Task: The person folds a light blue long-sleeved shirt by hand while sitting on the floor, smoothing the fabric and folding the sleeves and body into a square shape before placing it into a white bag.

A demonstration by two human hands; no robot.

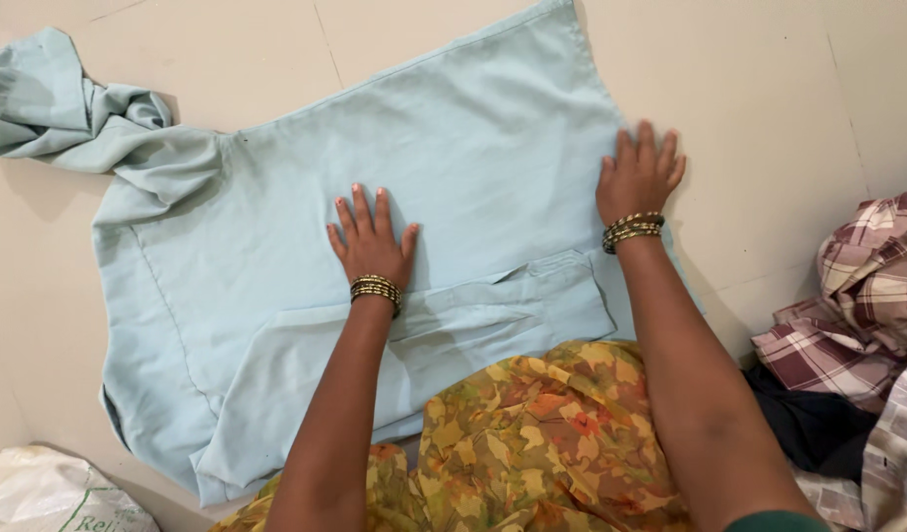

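Note:
A pale blue long-sleeved shirt lies spread flat on the light tiled floor. My left hand presses palm-down on the middle of the shirt, fingers apart, just above a sleeve folded across the body. At the shirt's right edge my right hand rests flat, fingers spread. Both wrists wear gold bangles. The other sleeve lies bunched and twisted at the upper left.
A heap of checked maroon-and-white clothes with a dark garment under it sits at the right. A white plastic bag lies at the bottom left. My floral orange-green clothing covers my lap at the bottom centre.

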